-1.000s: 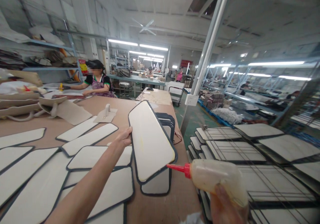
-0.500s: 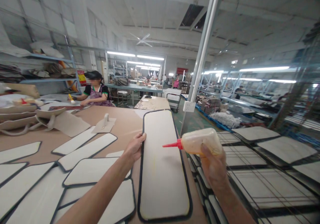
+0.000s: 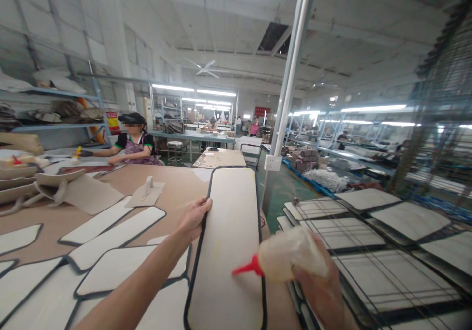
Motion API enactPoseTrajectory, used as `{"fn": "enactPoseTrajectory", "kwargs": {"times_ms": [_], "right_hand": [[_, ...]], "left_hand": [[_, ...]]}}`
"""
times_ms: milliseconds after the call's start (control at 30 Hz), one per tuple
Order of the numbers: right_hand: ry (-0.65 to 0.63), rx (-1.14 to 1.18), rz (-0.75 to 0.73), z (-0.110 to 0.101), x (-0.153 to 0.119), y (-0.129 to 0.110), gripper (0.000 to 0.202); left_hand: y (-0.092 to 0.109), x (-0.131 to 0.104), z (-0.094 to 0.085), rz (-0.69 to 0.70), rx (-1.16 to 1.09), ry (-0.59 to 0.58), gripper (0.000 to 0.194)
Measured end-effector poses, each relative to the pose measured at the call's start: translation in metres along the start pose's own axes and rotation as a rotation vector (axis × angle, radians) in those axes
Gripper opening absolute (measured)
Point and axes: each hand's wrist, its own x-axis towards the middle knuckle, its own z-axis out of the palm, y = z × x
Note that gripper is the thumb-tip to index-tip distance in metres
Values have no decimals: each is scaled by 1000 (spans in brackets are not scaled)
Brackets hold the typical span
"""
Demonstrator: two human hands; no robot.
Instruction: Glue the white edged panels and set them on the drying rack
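Pinched at its left edge by my left hand (image 3: pixel 197 216), a long pale panel (image 3: pixel 230 226) with rounded corners and a dark rim stands out above the table. My right hand (image 3: pixel 319 281) is closed around a translucent squeeze bottle (image 3: pixel 291 255) with a red nozzle. The bottle lies almost level, and its tip points left over the lower part of the panel; whether it touches the surface I cannot tell. Faint yellowish marks show on the panel. More pale dark-edged panels (image 3: pixel 118 239) overlap on the table to the left of my left arm.
Pale panels lie on a wire rack (image 3: pixel 398 271) to the right. A metal post (image 3: pixel 285 84) with a socket box rises beyond the brown table (image 3: pixel 177 182). Bag parts (image 3: pixel 92 190) lie at the left. Across the table a co-worker (image 3: pixel 134 143) handles a yellow-topped brush or bottle.
My right hand has brought the bottle lower, its nozzle now further down the panel. The panel sits slightly lower and to the left in view, still in my left hand.
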Motion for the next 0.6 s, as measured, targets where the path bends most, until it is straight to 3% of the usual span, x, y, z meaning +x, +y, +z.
{"fn": "enactPoseTrajectory", "kwargs": {"times_ms": [167,400,600], "right_hand": [[131,18,-160,10,56,-18,67],[-67,-58,-11,-8,7,5,68],[143,-53,-161,-6,42,-13,63]], "left_hand": [[-7,-8,17,-33,46,-88,11],[-6,-3,16,-31,54,-94,21],[-11,-1,21,-53,72,-152,31]]}}
